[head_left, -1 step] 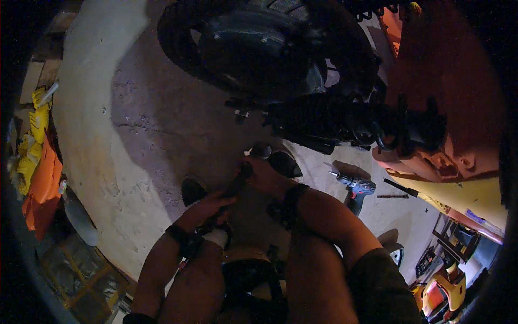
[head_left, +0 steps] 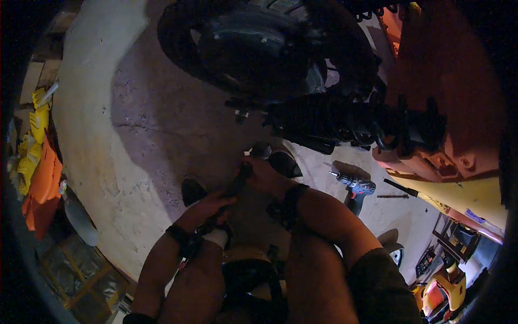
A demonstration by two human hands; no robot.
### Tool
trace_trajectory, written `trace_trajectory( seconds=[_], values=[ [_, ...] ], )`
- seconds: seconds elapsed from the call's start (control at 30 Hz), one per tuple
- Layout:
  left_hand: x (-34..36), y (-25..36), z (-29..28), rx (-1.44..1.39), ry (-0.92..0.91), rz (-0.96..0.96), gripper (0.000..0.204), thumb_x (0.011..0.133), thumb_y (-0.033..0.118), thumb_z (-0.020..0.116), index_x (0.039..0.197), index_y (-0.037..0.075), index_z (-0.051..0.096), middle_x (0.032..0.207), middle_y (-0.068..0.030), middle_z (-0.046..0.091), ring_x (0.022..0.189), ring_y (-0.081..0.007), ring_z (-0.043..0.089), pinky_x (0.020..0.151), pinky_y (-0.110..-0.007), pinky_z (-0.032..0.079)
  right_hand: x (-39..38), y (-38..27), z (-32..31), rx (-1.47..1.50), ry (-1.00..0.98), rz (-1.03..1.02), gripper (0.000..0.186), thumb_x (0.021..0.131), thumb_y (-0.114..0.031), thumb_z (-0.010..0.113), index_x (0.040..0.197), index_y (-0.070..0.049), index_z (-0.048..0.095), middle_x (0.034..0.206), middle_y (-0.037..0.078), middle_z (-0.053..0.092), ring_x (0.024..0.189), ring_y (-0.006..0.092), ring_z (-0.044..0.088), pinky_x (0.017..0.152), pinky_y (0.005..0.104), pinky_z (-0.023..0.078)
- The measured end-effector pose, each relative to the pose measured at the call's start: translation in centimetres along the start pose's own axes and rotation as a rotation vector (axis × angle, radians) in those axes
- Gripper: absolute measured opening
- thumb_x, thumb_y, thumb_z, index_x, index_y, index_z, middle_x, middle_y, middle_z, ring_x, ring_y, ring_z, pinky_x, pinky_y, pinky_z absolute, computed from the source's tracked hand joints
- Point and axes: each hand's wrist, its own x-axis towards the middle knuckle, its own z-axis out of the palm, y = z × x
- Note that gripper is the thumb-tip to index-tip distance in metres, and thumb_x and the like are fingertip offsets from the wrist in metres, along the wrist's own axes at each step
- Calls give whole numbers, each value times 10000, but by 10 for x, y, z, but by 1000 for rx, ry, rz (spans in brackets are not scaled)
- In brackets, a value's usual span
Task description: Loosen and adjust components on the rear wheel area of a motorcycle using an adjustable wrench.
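Between my hands is a dark, elongated bar-like object (head_left: 237,183), too dimly lit to name. My right hand (head_left: 264,175) is closed round its upper end. My left hand (head_left: 208,208) grips it lower down, with fingers laid across it. Both hands are low over the floor, between my shoes and below a black shock absorber with a coil spring (head_left: 345,121). Beyond that rises a large dark wheel with a tyre (head_left: 243,48). A cordless drill (head_left: 357,186) lies on the floor right of my right hand.
A thin dark rod (head_left: 393,196) lies beside the drill. An orange-red vehicle body (head_left: 448,92) fills the right side. Yellow (head_left: 39,121) and orange pieces (head_left: 46,178) lie along the left edge. Tools and a yellow-orange panel (head_left: 445,294) sit at the lower right.
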Motion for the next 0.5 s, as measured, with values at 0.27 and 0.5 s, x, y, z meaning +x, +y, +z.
trace_trajectory(
  seconds=[0.27, 0.5],
  values=[
    [-5, 14, 13, 12, 47, -6, 220, 946, 317, 587, 930, 99, 559, 581, 11, 505, 465, -105, 474, 450, -282, 394, 3, 42, 10, 70, 48, 90, 231, 855, 11, 574, 1084, -13, 588, 943, 58, 636, 940, 177, 619, 874, 319, 491],
    [-11, 13, 10, 48, 85, 18, 217, 949, 298, 579, 876, 95, 554, 585, 10, 506, 468, -103, 475, 446, -273, 389, 5, 10, 11, 146, 95, 108, 132, 917, -63, 540, 1033, -17, 583, 907, 82, 627, 864, 199, 621, 812, 348, 510]
  ],
)
